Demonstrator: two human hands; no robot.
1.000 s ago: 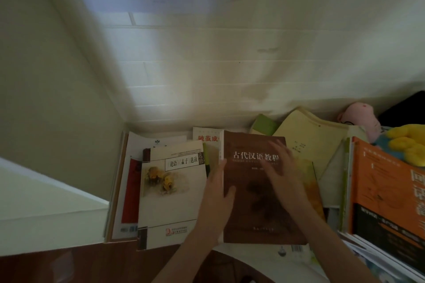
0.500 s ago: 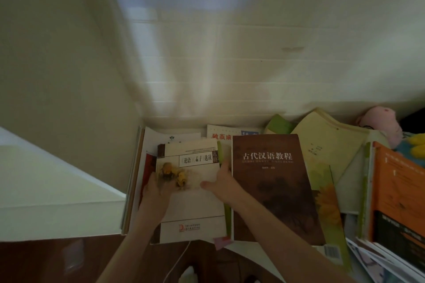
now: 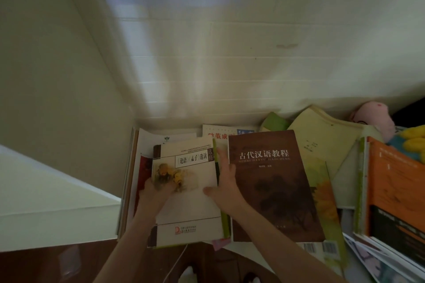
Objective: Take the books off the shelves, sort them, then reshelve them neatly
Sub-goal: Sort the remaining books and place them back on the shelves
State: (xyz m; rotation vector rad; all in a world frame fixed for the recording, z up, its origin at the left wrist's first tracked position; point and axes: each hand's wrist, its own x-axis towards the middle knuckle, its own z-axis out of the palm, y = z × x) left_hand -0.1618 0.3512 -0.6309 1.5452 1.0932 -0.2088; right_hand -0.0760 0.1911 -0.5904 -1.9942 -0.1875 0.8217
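A white book (image 3: 190,204) with a yellow picture and black title lies on top of the left stack. My left hand (image 3: 156,190) grips its left edge, fingers curled over the cover. My right hand (image 3: 226,185) holds its right edge, thumb on the cover and fingers along the gap beside a brown book (image 3: 273,188). The brown book lies flat on top of the middle stack. Under the white book show a red-and-white book (image 3: 143,167) and a green edge.
An orange book (image 3: 395,195) tops a stack at the right. Yellow-green books (image 3: 322,135) lean against the white wall behind. A pink plush toy (image 3: 377,117) and a yellow one (image 3: 414,142) sit at the far right. A white ledge (image 3: 53,202) stands left.
Both hands have left the brown book and moved left onto the white book. They now hold its two side edges. The view has shifted slightly.
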